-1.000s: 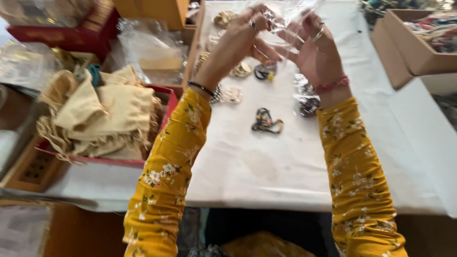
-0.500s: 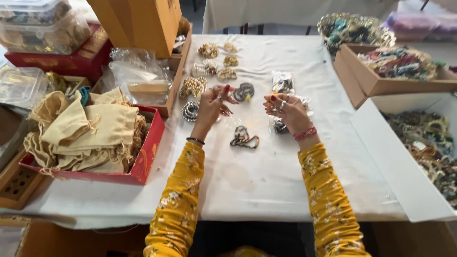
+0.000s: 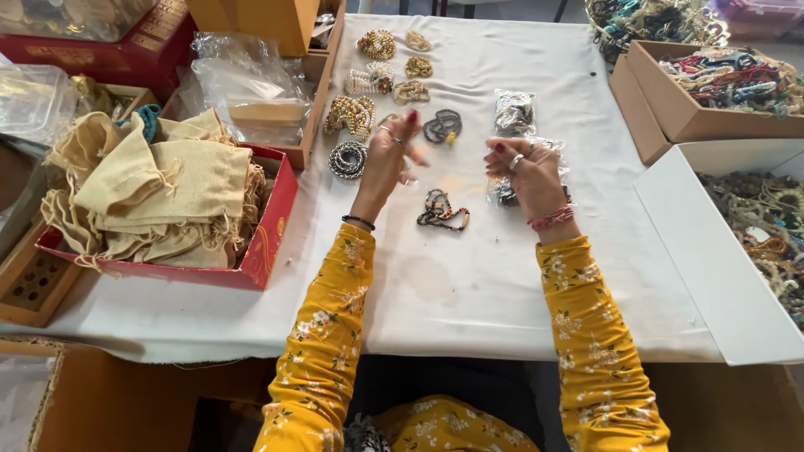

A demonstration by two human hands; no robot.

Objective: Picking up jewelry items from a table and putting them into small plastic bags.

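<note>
Left hand (image 3: 387,161) raised above the white tablecloth (image 3: 469,285), fingers loosely spread and half curled, gripping nothing clearly visible; a faint clear film near the fingertips, too blurred to tell. Right hand (image 3: 526,172) held just opposite, fingers bent inward over a clear plastic packet (image 3: 548,159) lying on the cloth, whether pinching it or only hovering impossible to tell. Between and slightly below both hands, lay a dark multicoloured beaded bracelet bundle (image 3: 442,211), flat on the cloth, touched by neither hand. Just beyond the left hand sat a coiled black-and-silver bracelet stack (image 3: 347,158) and a grey beaded bracelet (image 3: 441,126). Further back, rows of gold and pearl bracelets (image 3: 368,79). Beyond the right hand, a sealed packet with dark beads (image 3: 513,110). At far left, a red box (image 3: 266,238) heaped with beige drawstring pouches (image 3: 159,188). At right, a white carton (image 3: 712,251) and a brown cardboard box (image 3: 670,109), both filled with mixed beaded jewellery. Yellow floral sleeves (image 3: 335,335) on both arms.
</note>
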